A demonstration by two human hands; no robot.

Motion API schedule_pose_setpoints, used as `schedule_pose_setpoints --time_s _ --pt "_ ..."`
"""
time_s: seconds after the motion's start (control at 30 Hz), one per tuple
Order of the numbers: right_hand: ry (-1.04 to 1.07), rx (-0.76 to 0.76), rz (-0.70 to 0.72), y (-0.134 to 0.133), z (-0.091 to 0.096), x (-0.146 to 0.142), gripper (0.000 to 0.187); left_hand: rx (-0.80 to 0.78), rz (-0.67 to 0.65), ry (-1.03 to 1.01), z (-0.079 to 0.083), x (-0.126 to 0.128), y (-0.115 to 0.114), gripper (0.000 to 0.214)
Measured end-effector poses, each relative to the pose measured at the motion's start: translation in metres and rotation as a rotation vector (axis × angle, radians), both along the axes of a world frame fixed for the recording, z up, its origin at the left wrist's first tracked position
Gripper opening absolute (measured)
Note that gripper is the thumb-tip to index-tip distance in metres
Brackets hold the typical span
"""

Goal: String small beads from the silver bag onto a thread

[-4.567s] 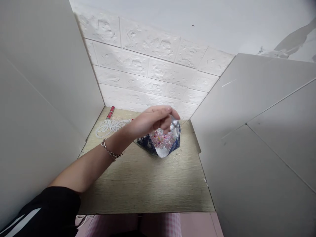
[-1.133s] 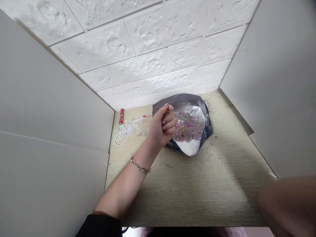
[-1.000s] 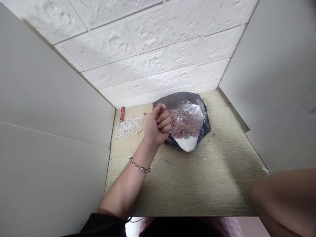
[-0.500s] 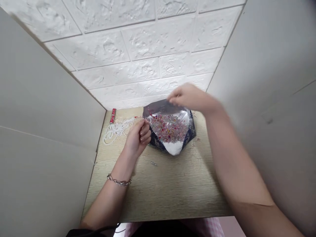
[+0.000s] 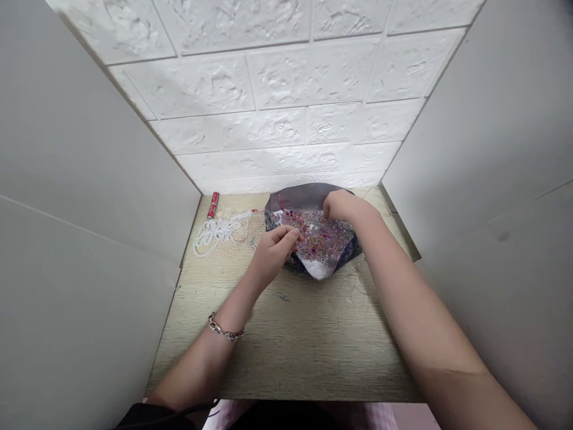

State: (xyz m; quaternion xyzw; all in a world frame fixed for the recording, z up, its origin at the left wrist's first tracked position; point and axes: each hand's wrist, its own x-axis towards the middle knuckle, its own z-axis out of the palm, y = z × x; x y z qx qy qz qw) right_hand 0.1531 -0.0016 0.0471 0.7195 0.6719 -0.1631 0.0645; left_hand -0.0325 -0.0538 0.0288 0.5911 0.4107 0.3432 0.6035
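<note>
An open bag (image 5: 298,196) with a dark patterned outside and silvery lining holds many small beads (image 5: 320,242), mostly pink, red and clear. Over its left side is my left hand (image 5: 278,246), thumb and forefinger pinched together; what is between them is too small to name. My right hand (image 5: 344,206) reaches over the bag's right side, fingers curled down at the beads, and their tips are partly hidden. A short row of red beads (image 5: 280,202) shows against the lining at the back left.
Left of the bag lie white bead strands (image 5: 215,232) and a red cylindrical roll (image 5: 213,205). A small grey-blue piece (image 5: 283,296) rests on the wooden tabletop (image 5: 313,346). A white brick-pattern wall (image 5: 277,131) and grey side panels enclose the table.
My right hand has come down from above the bag's back edge to the beads. The left hand has shifted right, over the bag's left side. The camera view has moved slightly.
</note>
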Motion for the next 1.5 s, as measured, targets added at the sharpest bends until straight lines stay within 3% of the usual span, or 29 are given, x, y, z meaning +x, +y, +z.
schedule_pose_setpoints --time_s 0.37,0.73,1.07,1.5 --pt "-0.083 0.023 0.081 0.002 -0.003 -0.002 0.029 0.141 -0.077 0.110 -0.005 0.000 -0.002 0.029" --pt "-0.058 -0.002 0.079 0.003 -0.003 -0.001 0.030 0.128 -0.061 0.122 -0.005 0.001 -0.003 0.028" --pt "-0.103 0.024 0.050 0.009 -0.019 -0.001 0.040 0.140 -0.033 0.124 -0.001 -0.003 0.000 0.028" --pt "-0.087 -0.031 0.056 0.008 -0.015 0.003 0.034 0.094 -0.068 0.148 -0.001 -0.002 0.001 0.027"
